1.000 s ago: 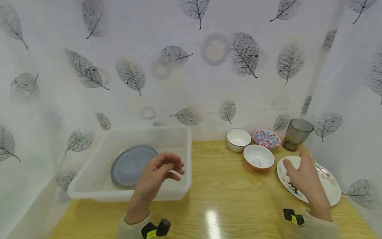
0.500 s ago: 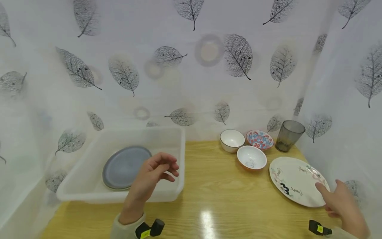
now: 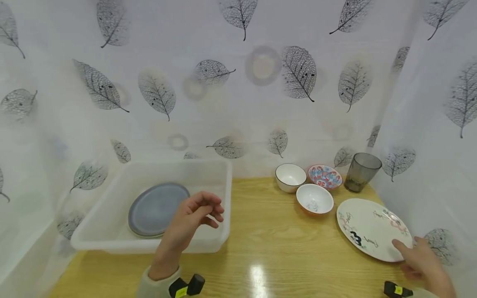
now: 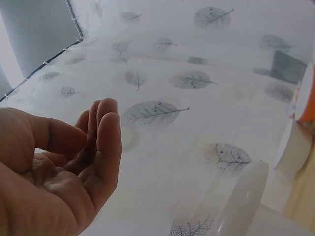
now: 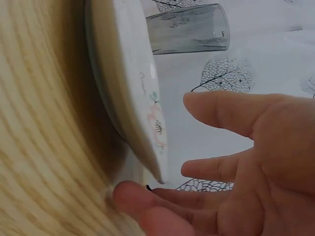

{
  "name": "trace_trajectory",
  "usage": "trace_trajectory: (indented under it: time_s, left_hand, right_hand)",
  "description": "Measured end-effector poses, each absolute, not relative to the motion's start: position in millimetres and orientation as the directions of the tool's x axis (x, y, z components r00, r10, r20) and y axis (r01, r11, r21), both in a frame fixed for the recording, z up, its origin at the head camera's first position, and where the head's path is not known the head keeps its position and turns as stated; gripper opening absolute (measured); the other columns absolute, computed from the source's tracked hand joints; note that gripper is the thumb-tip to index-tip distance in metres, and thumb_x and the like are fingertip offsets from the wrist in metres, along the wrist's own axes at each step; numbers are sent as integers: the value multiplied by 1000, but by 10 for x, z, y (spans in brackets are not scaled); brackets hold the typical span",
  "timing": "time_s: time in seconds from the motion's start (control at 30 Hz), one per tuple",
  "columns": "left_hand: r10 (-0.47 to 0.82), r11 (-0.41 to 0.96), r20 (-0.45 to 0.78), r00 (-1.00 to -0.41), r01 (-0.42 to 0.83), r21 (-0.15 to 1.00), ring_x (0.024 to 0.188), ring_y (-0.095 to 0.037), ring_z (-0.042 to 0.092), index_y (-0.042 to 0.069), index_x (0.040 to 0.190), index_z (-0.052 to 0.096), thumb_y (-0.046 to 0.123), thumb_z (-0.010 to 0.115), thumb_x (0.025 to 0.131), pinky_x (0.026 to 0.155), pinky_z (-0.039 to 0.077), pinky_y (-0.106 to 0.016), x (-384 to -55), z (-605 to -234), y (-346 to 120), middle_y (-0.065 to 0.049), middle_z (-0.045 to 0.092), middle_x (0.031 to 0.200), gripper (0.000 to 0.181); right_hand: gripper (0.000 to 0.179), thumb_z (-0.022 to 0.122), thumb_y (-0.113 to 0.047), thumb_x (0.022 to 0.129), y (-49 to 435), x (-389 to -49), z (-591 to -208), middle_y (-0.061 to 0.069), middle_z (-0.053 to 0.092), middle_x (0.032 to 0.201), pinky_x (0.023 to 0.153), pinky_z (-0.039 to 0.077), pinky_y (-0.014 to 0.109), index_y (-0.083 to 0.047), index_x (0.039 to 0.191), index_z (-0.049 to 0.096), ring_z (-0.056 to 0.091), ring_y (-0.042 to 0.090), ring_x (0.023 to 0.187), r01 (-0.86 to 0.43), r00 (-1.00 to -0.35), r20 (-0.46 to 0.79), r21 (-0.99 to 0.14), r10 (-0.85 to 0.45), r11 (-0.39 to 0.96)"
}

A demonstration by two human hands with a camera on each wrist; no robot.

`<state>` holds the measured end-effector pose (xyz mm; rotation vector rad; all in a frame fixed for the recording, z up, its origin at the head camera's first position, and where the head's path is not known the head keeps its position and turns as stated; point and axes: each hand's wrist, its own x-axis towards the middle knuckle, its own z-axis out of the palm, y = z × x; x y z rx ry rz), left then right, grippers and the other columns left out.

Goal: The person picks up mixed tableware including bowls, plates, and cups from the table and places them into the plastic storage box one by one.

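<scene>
My right hand (image 3: 422, 260) is at the right rim of a cream oval plate (image 3: 367, 227) with pink flowers and dark lettering. In the right wrist view, the thumb (image 5: 216, 110) stands apart above the rim, and the lower fingers (image 5: 162, 211) reach low beside its edge; nothing is gripped. My left hand (image 3: 193, 217) hovers over the front right part of a white plastic tub (image 3: 149, 247), fingers loosely bent and holding nothing. Inside the tub lies a blue-grey plate (image 3: 156, 209), partly hidden by that hand.
Behind the cream plate stands a smoky grey glass (image 3: 362, 174). To its left are a white bowl with a dark rim (image 3: 290, 178), a red-and-blue patterned bowl (image 3: 325, 177) and an orange-sided white bowl (image 3: 314, 199). A leaf-print curtain (image 3: 238, 103) encloses the wooden table (image 3: 275, 240).
My right hand has moved from over the cream plate to its right rim, most recently slightly inward. The left hand keeps its pose over the tub. The head view has shifted a little.
</scene>
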<state>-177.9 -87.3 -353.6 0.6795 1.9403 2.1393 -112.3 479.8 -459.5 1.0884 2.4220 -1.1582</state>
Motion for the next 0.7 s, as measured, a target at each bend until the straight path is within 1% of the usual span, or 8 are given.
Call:
trace_trajectory:
  time_s: [0.07,0.17,0.27,0.33,0.43,0.53,0.63,0.7]
  left_hand:
    - [424,-137,220,-879,178,975,82,-16,69,12,109,64,7,48,104,69,59,-31,-1783,-3533,-877,-2,67,95,18]
    - [424,-139,223,-878,180,974,82,-15,69,13,109,65,8,48,104,69,59,-30,-1786,-3528,-883,-1,68,95,18]
    - [423,-139,222,-878,179,974,82,-15,69,13,109,65,8,48,104,69,59,-30,-1788,-3525,-888,-1,67,95,18]
    - [422,-139,221,-879,177,974,82,-16,69,13,109,65,8,48,104,69,59,-30,-1788,-3526,-889,-2,68,94,18]
    - [420,-142,223,-880,179,974,82,-16,69,10,109,65,7,49,103,69,59,-31,-1786,-3529,-890,-2,68,94,17]
    - [421,-144,227,-878,183,973,82,-16,69,8,110,64,7,49,103,69,59,-31,-1785,-3534,-892,-3,68,95,16]
    - [420,-143,226,-879,182,973,82,-16,69,7,110,64,6,49,103,69,59,-31,-1785,-3539,-894,-3,67,95,16]
    - [413,-139,221,-884,179,974,82,-16,69,9,109,64,6,49,103,69,59,-31,-1788,-3539,-895,-3,67,94,17]
  right_hand:
    - [81,48,-38,101,4802,-1134,-4620,37,43,105,64,55,39,20,142,10,58,33,76,703,-705,-475,-565,527,431]
    - [72,49,-32,100,4809,-1147,-4658,35,46,98,63,54,37,25,132,18,57,33,75,697,-711,-448,-547,542,463]
    - [63,48,-29,99,4821,-1152,-4697,32,50,91,62,54,37,25,124,27,58,31,72,698,-711,-446,-543,545,466]
    - [57,49,-26,99,4835,-1152,-4722,29,52,86,62,55,36,24,119,32,59,29,69,692,-715,-450,-565,535,449]
    - [55,48,-25,98,4861,-1145,-4754,30,55,83,61,56,37,24,117,34,61,27,65,668,-736,-448,-602,507,438]
    - [55,47,-23,97,4886,-1135,-4785,34,54,86,61,57,38,27,117,32,64,26,62,653,-750,-445,-622,490,433]
    - [48,41,-15,95,4898,-1144,-4810,35,55,84,61,58,38,27,114,33,66,26,59,665,-734,-454,-632,505,398]
    - [43,39,-9,91,4902,-1150,-4830,33,55,80,60,59,39,28,113,33,67,27,58,678,-714,-461,-644,527,355]
